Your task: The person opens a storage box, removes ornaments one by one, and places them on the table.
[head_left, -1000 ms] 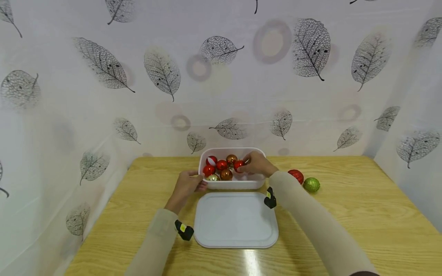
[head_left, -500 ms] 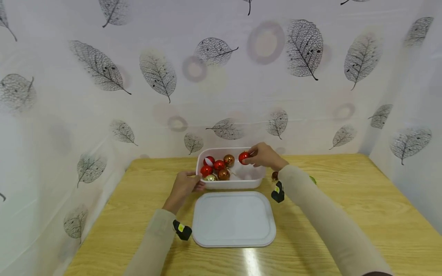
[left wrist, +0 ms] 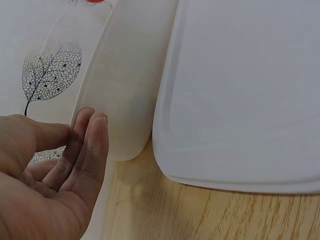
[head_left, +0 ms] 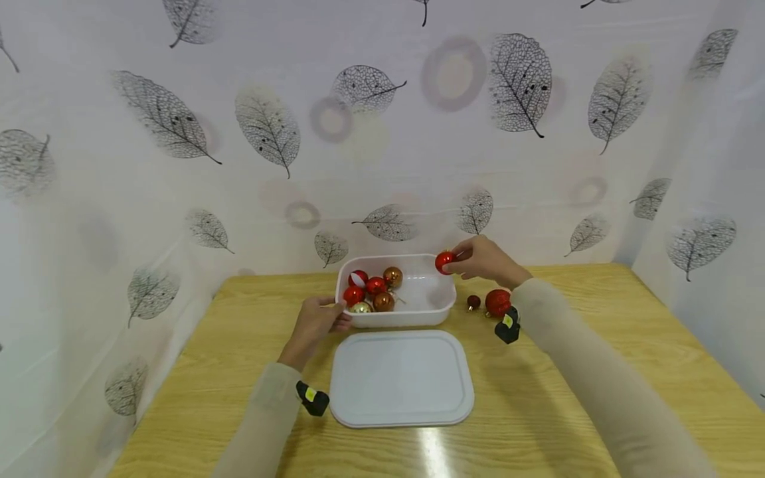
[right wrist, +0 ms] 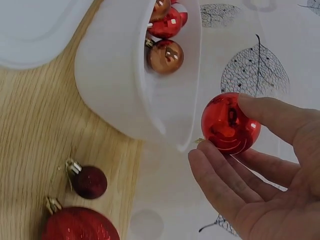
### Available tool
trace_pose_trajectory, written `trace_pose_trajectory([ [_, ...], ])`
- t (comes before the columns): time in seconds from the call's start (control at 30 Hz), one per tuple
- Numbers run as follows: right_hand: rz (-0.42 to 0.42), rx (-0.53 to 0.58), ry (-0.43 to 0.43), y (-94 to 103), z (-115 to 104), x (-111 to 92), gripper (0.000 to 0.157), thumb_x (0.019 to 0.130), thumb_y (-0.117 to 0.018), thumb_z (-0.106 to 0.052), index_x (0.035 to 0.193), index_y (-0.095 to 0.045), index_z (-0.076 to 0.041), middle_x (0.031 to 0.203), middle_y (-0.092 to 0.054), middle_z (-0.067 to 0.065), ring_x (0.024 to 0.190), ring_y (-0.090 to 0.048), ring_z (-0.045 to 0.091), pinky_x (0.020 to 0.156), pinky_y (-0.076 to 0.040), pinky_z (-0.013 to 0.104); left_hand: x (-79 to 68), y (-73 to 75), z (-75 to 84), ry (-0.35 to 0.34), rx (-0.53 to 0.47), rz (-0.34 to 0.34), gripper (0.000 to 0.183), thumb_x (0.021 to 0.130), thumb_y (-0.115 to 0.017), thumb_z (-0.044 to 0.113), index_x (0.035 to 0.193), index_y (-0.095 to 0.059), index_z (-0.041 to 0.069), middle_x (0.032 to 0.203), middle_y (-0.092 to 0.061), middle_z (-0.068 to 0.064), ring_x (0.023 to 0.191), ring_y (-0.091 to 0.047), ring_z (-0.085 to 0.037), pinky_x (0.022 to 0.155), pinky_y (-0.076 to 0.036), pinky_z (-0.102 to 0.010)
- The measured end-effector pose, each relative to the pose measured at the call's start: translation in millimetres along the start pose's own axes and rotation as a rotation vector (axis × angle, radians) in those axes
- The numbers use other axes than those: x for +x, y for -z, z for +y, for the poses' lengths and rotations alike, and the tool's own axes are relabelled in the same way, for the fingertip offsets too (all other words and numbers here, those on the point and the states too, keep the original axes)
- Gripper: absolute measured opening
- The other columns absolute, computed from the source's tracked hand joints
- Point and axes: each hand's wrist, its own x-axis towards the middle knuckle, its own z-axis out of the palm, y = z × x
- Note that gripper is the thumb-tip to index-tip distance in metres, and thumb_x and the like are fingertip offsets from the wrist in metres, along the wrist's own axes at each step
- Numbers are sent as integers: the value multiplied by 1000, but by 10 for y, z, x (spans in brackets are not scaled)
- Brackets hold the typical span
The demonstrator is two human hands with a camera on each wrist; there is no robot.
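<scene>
One red ball was pinched by the right hand at the far-right corner of the white box; the left hand pinched the near-left. Transfer appeared in hand; steady pinching was required next.

Head view, dial on frame centre: pale backdrop fills 9 through 12 to 3 o'clock. Dark-veined leaf prints show at 10 and 2; blurred grey ring print at 1. Wood-grain table extends at 6, bright glare streak at 5:30.
</scene>
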Motion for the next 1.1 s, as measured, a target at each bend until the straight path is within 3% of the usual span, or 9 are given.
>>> trace_pose_trajectory([
  [0.37, 21, 10, -29, 344, 203, -264, 50, 97, -69, -17, 134, -53, 13, 123, -63, 30, 93, -72, 27, 84, -63, 37, 2, 26, -4, -17, -24, -12, 40, 101, -60, 6, 134, -53, -16, 79, -72, -14, 64, -71, -16, 69, -65, -33],
  [0.7, 38, -16, -76, 642, 532, -511, 65, 99, -68, -27, 141, -43, 16, 132, -56, 36, 98, -72, 31, 89, -61, 43, 13, 30, -23, -20, -19, -11, 41, 101, -60, 7, 134, -52, -17, 80, -72, -14, 64, -70, -15, 66, -64, -29],
  [1.1, 38, -39, -122, 859, 932, -815, 72, 100, -67, -28, 140, -38, 24, 131, -52, 41, 100, -71, 37, 86, -62, 41, 6, 13, -22, -22, -8, -17, 40, 102, -59, 7, 134, -53, -16, 82, -73, -15, 65, -71, -16, 68, -64, -31],
])
